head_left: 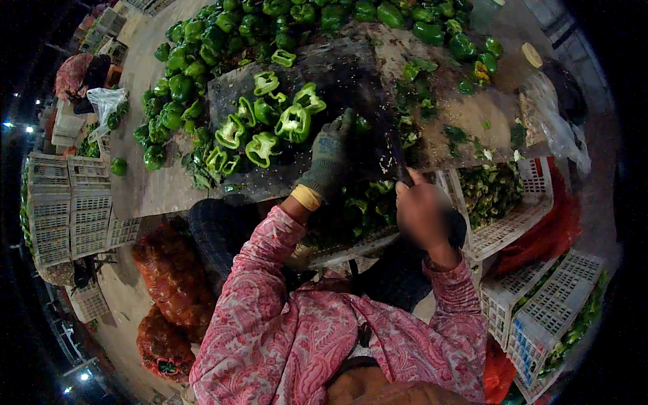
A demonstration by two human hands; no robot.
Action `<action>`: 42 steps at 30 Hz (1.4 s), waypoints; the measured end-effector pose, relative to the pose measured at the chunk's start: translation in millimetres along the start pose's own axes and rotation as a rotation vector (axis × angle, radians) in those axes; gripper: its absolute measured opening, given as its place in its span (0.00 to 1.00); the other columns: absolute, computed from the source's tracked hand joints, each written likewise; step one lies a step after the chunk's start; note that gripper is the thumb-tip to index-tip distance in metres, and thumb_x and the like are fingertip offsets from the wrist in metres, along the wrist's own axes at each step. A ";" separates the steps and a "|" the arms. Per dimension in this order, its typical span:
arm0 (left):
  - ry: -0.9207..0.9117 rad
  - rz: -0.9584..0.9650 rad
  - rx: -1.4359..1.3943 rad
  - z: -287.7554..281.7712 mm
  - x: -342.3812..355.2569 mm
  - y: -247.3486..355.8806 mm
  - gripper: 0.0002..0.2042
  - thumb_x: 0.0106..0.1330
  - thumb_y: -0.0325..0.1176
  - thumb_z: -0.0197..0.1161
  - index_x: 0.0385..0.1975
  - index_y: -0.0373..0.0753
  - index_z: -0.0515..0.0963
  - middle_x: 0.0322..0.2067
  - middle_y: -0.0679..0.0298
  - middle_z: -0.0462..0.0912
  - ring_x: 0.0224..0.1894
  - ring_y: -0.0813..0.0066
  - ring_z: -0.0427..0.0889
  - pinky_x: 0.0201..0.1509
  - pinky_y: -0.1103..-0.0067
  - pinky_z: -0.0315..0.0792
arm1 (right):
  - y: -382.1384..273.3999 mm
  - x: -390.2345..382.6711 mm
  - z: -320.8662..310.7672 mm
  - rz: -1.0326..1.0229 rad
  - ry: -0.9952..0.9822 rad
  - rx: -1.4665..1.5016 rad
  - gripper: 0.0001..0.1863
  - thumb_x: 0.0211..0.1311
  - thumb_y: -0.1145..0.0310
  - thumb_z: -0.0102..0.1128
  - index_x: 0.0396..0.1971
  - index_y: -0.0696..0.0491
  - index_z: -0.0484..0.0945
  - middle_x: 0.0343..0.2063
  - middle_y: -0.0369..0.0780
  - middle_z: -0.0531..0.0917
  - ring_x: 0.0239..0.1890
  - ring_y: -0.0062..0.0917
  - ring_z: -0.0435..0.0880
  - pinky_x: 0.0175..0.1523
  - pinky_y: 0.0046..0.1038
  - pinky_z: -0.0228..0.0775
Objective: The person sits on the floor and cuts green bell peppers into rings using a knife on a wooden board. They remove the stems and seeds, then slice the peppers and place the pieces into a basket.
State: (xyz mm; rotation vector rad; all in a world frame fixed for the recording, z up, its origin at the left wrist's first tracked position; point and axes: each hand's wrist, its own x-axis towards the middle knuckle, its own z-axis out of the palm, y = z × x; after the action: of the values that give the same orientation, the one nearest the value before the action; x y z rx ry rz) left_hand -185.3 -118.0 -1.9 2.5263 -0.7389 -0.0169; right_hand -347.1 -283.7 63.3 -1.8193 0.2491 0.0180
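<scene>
My left hand (329, 154), in a grey-green knit glove, rests over the dark cutting board (270, 179). Its fingers are bent against a small green pepper piece (363, 125), mostly hidden behind them. On the bare right hand (422, 214) the fingers are closed round a knife (403, 169); its dark blade points up toward the board and is hard to make out. Cut green pepper slices (293, 123), showing pale cores, lie left of my gloved hand. Seeds and scraps are scattered across the board.
Whole green peppers (223, 34) are heaped along the far side. Below the table edge, a crate holds green pieces (368, 206). White crates (503, 233) stand at right, more crates (71, 209) at left. Red net sacks (172, 277) sit lower left. A person (77, 77) is at far left.
</scene>
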 end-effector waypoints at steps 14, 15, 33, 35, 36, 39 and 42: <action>0.169 0.000 -0.310 -10.8 -4.2 -13.6 0.37 0.53 0.39 0.67 0.64 0.38 0.61 0.55 0.47 0.72 0.56 0.46 0.71 0.60 0.63 0.66 | 39.3 24.5 13.1 0.289 0.111 0.771 0.15 0.65 0.61 0.58 0.46 0.54 0.73 0.21 0.34 0.75 0.14 0.16 0.71 0.16 0.23 0.60; 0.210 -0.026 -0.184 -12.5 -6.6 -15.1 0.38 0.53 0.39 0.68 0.65 0.39 0.61 0.56 0.47 0.72 0.57 0.46 0.71 0.61 0.64 0.65 | 50.4 13.7 5.0 0.187 0.146 0.746 0.14 0.65 0.61 0.58 0.46 0.53 0.74 0.21 0.34 0.76 0.14 0.16 0.71 0.16 0.23 0.60; 0.030 0.421 0.379 17.7 81.6 44.0 0.31 0.59 0.48 0.57 0.64 0.47 0.64 0.62 0.55 0.67 0.63 0.53 0.64 0.66 0.60 0.56 | 64.8 2.0 -23.3 0.061 0.508 1.008 0.10 0.66 0.65 0.56 0.45 0.49 0.73 0.23 0.35 0.77 0.15 0.18 0.71 0.15 0.21 0.60; 0.129 0.435 0.334 4.7 72.2 45.8 0.36 0.57 0.48 0.59 0.67 0.46 0.58 0.63 0.54 0.65 0.63 0.53 0.65 0.67 0.59 0.56 | 61.3 1.0 -24.6 0.034 0.536 1.019 0.10 0.65 0.65 0.56 0.44 0.49 0.73 0.23 0.35 0.77 0.15 0.18 0.71 0.16 0.20 0.60; 0.055 0.452 0.246 14.8 74.6 52.6 0.35 0.57 0.48 0.60 0.65 0.44 0.61 0.63 0.53 0.65 0.64 0.52 0.63 0.67 0.58 0.55 | 62.9 2.3 -26.3 -0.004 0.562 1.012 0.09 0.65 0.65 0.56 0.43 0.49 0.73 0.23 0.35 0.77 0.16 0.18 0.72 0.16 0.20 0.60; -0.083 0.480 0.141 39.6 79.7 71.4 0.35 0.56 0.48 0.61 0.64 0.41 0.64 0.63 0.51 0.64 0.66 0.49 0.60 0.68 0.57 0.54 | 68.2 4.7 -31.7 -0.034 0.670 1.006 0.08 0.65 0.65 0.57 0.41 0.49 0.73 0.23 0.35 0.77 0.16 0.19 0.72 0.16 0.21 0.60; -0.126 0.447 0.392 77.0 86.7 106.3 0.37 0.57 0.45 0.60 0.68 0.43 0.57 0.65 0.50 0.61 0.61 0.50 0.66 0.62 0.58 0.61 | 72.2 1.8 -35.9 -0.076 0.812 1.000 0.09 0.64 0.67 0.58 0.42 0.49 0.73 0.24 0.35 0.77 0.16 0.19 0.72 0.17 0.22 0.61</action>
State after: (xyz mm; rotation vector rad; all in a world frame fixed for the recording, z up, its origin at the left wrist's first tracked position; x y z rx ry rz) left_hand -176.2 -274.9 -8.0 2.6711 -1.4671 0.1362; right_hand -362.5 -335.6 3.5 -0.7533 0.6224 -0.7759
